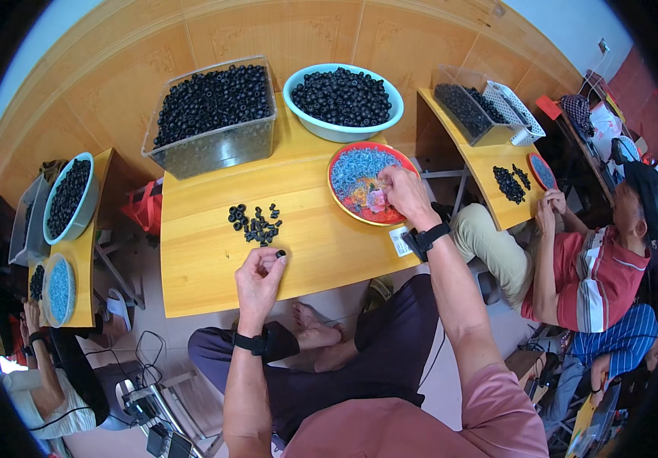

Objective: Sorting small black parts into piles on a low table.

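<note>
Holding a small black round bead with a hole (280,253) at the tips of its thumb and fingers, the left hand (259,276) is above the near edge of a yellow wooden table (207,267). Its grip is narrow, only as wide as this bead. The right hand (407,192) is over the right side of a round red tray with a flower pattern (352,200). Its fingers are bent and close together, pointing down to the tray; I cannot tell if something is pinched between them. In the tray, many tiny translucent blue pieces (363,162) are gathered mostly in the far part, and the flowers are seen in the nearer part.

A loose group of small black pieces (256,227) lies on the table, just beyond the left hand and to the left of the tray. Behind this group, at the far left, stands a rectangular clear plastic box (222,156), filled with black beads. To the right of the box there is a round pale turquoise basin (336,133), also full of black beads; the tray is near its front side. A small white label (401,241) is at the table's edge, below the right hand.
</note>
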Demonstrator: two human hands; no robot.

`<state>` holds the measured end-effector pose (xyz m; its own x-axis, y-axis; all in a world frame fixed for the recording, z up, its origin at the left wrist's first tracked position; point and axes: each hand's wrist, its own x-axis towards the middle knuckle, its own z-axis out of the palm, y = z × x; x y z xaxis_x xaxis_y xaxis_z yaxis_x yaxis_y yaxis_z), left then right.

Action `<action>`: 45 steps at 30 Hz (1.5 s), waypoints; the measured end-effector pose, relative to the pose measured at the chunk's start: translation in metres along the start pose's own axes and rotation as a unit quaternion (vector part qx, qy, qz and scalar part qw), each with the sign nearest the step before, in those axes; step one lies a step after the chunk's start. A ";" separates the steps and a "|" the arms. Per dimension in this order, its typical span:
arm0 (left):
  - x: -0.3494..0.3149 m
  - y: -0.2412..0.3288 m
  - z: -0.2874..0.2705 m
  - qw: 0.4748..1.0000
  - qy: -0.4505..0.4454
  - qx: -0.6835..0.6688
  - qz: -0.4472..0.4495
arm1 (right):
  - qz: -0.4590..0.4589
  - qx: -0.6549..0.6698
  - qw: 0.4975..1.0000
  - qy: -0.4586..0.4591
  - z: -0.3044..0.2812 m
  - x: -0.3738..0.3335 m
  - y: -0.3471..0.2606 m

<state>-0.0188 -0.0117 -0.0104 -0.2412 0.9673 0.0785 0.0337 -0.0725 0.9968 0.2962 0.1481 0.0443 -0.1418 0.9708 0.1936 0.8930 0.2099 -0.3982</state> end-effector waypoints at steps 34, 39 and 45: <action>0.000 -0.006 -0.001 0.999 -0.021 -0.035 0.000 | -0.109 0.361 0.921 -0.098 0.063 -0.085 -0.129; 0.003 -0.011 -0.005 0.998 0.009 -0.055 0.002 | -0.138 0.398 0.906 -0.044 0.089 -0.094 -0.149; 0.010 -0.022 -0.007 0.993 0.003 -0.118 -0.022 | -0.121 0.425 0.897 -0.010 0.095 -0.094 -0.159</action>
<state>-0.0292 -0.0026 -0.0319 -0.2440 0.9692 0.0346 -0.2055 -0.0865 0.9748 0.1269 0.0340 0.0045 -0.3023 0.8852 0.3535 0.1875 0.4188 -0.8885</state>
